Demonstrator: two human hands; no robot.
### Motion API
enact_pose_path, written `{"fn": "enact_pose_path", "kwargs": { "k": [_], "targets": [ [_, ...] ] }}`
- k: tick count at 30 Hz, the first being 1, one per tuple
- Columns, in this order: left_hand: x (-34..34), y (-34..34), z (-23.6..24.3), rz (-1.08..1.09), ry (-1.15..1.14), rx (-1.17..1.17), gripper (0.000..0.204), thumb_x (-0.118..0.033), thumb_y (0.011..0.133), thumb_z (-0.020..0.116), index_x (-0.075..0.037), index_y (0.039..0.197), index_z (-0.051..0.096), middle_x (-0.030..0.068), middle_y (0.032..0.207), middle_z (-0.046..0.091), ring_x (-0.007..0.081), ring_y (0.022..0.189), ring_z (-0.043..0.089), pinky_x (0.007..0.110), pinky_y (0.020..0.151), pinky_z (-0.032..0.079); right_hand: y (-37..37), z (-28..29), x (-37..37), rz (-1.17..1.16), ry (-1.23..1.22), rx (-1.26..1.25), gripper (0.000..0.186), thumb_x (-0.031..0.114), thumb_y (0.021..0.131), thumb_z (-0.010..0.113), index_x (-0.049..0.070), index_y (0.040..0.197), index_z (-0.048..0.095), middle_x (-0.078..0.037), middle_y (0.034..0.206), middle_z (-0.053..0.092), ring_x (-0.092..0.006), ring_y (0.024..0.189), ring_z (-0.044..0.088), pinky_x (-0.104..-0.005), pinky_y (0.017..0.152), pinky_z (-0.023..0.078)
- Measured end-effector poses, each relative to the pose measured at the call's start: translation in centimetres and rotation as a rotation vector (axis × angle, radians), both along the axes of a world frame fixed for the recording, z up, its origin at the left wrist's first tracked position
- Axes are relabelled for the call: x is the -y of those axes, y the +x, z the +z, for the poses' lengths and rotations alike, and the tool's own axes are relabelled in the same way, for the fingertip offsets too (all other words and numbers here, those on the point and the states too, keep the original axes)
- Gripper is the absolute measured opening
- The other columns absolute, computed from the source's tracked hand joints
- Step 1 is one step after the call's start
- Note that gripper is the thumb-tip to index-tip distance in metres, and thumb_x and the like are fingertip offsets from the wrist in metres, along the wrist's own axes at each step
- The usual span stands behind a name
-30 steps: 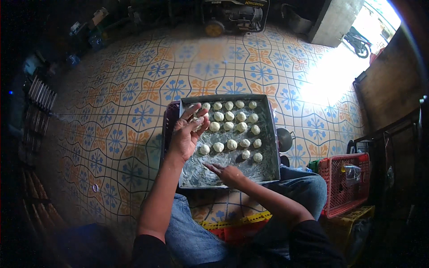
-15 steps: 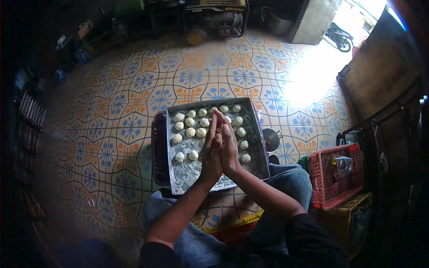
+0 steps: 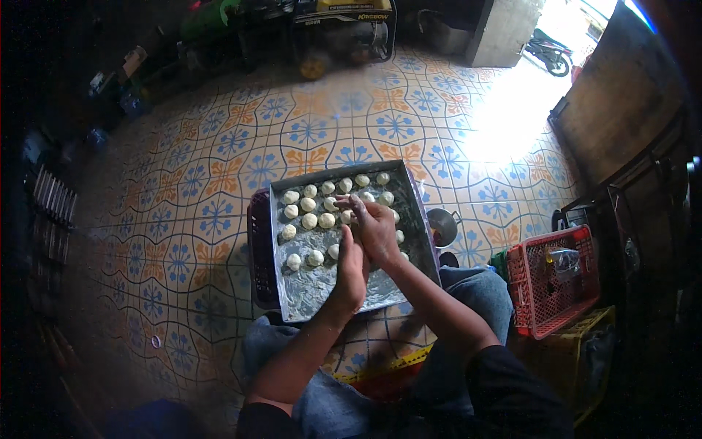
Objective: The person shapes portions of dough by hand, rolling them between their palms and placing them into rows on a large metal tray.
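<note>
A square metal tray (image 3: 311,293), its bottom smeared with white flour, holds several rows of small pale dough balls (image 3: 309,221). Above its middle my two floury hands meet palm to palm. My left hand (image 3: 352,269) is held upright with its fingers straight. Across it lies my right hand (image 3: 378,228), its fingers stretched out toward the left and slightly bent. Whatever may lie between the palms is hidden from view. Both hands cover part of the rows of balls.
A dark purple crate (image 3: 262,252) shows beneath the tray. Right of it stand a metal pot (image 3: 443,225) and a red plastic crate (image 3: 521,293) above a yellow crate (image 3: 596,344). A generator (image 3: 344,36) stands at the far side of the patterned tile floor (image 3: 197,212).
My hands have gone from lying flat together, fingers pointing forward, to crossing each other. The right hand has turned so its fingers point left. My left hand has drawn slightly back.
</note>
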State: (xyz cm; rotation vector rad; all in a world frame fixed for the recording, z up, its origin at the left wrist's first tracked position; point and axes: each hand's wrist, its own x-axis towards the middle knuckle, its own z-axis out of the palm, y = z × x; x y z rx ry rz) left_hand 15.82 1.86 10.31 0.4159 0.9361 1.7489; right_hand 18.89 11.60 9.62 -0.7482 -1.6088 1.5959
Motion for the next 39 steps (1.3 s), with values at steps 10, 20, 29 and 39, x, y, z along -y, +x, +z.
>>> {"fn": "enact_pose_path", "kwargs": {
  "k": [10, 20, 29, 39],
  "targets": [
    [0.8, -1.1, 1.1, -0.218, 0.016, -0.204, 0.102, -0.078, 0.101, 0.017, 0.002, 0.164, 0.01, 0.0193, 0.168, 0.022, 0.0296, 0.156, 0.024, 0.044, 0.127, 0.017, 0.4, -0.4, -1.0, -0.089, -0.098, -0.004, 0.033, 0.024, 0.103, 0.065, -0.006, 0.095, 0.077, -0.004, 0.077, 0.072, -0.0076, 0.067, 0.059, -0.0267, 0.063, 0.049],
    [0.5, -3.4, 0.8, -0.322, -0.03, -0.615, 0.078, -0.055, 0.111, 0.031, -0.009, 0.166, -0.001, 0.0279, 0.163, 0.026, 0.0338, 0.143, 0.043, 0.046, 0.121, 0.033, 1.4, -5.0, -4.1, -0.121, -0.499, -0.035, 0.04, 0.037, 0.101, 0.066, 0.003, 0.08, 0.067, -0.005, 0.07, 0.064, -0.0127, 0.061, 0.06, -0.0273, 0.056, 0.049],
    [-0.1, -5.6, 0.0, 0.042, -0.115, -0.276, 0.061, -0.051, 0.112, 0.032, -0.011, 0.158, 0.033, 0.0142, 0.135, 0.061, 0.021, 0.116, 0.067, 0.037, 0.102, 0.052, 0.2, 1.0, 1.5, 0.131, -0.042, -0.199, 0.034, 0.017, 0.107, 0.055, -0.004, 0.134, 0.062, -0.015, 0.122, 0.072, -0.0206, 0.11, 0.07, -0.0343, 0.091, 0.058],
    [0.4, -1.5, -0.3, -0.01, -0.015, 0.105, 0.077, -0.063, 0.109, 0.025, -0.005, 0.157, 0.038, 0.0127, 0.158, 0.046, 0.0264, 0.147, 0.042, 0.043, 0.124, 0.027, -0.1, 0.0, 0.3, -0.117, 0.363, 0.179, 0.038, 0.029, 0.101, 0.057, 0.009, 0.132, 0.067, -0.015, 0.131, 0.068, -0.0352, 0.139, 0.053, -0.0413, 0.118, 0.032]
  ]
}}
